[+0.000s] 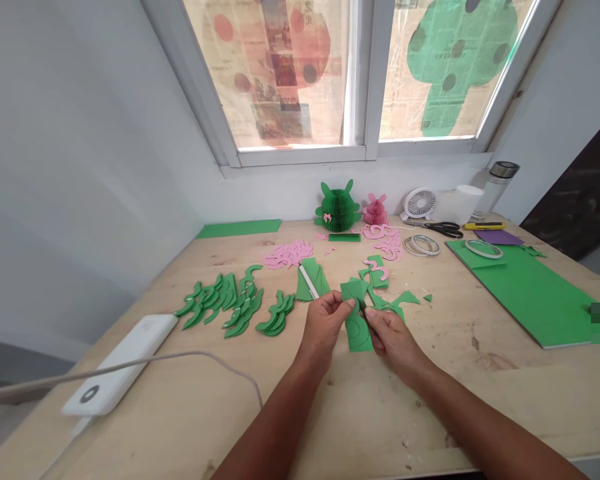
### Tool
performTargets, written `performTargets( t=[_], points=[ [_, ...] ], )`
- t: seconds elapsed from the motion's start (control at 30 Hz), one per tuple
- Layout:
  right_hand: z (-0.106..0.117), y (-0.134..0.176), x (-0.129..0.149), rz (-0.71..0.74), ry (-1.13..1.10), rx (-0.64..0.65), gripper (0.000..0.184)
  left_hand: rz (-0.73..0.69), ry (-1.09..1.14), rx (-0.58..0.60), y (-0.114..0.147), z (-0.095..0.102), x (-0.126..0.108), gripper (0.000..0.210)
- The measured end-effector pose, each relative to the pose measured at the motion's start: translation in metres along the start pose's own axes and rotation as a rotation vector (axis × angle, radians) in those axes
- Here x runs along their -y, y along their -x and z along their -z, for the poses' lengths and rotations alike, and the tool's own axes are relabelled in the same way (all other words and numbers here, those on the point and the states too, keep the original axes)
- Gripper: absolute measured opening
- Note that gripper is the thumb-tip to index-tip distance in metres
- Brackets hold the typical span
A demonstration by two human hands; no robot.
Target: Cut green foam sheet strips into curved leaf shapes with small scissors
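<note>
My left hand (pixel 329 319) pinches a piece of green paper (pixel 360 340) between thumb and fingers above the table. A curved outline is drawn on the lower part of this paper. Closed at the paper's right edge, my right hand (pixel 386 330) grips small dark scissors (pixel 363 307), mostly hidden by the fingers. Green offcuts (pixel 406 297) lie just beyond my right hand. Near my left hand, a white pen (pixel 309 281) rests on folded green paper (pixel 303 291). Stacks of curved green cutouts (pixel 276 315) lie to the left, with pink paper cutouts (pixel 289 254) farther back.
A white power bank (pixel 123 363) with a cable lies at left. Along the back stand a green paper figure (pixel 338 210), a pink one (pixel 376 210), a small fan (pixel 420 203) and a glass bottle (pixel 496 190). Black-handled scissors (pixel 444 229), tape rolls (pixel 422 245) and green sheets (pixel 525 293) are at right.
</note>
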State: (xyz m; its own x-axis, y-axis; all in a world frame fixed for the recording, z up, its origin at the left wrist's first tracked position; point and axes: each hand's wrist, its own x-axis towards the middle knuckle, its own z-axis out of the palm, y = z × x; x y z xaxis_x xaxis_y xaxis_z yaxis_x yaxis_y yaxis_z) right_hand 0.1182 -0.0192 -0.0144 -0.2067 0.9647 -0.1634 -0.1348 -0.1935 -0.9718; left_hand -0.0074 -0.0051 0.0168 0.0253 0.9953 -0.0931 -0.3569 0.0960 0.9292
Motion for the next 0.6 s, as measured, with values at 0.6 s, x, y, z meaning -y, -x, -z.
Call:
performTargets(
  t=[0.6],
  points=[
    [0.0009, -0.001, -0.0032, 0.0, -0.035, 0.024, 0.047, 0.014, 0.002, 0.0, -0.001, 0.0012, 0.0012, 0.018]
  ],
)
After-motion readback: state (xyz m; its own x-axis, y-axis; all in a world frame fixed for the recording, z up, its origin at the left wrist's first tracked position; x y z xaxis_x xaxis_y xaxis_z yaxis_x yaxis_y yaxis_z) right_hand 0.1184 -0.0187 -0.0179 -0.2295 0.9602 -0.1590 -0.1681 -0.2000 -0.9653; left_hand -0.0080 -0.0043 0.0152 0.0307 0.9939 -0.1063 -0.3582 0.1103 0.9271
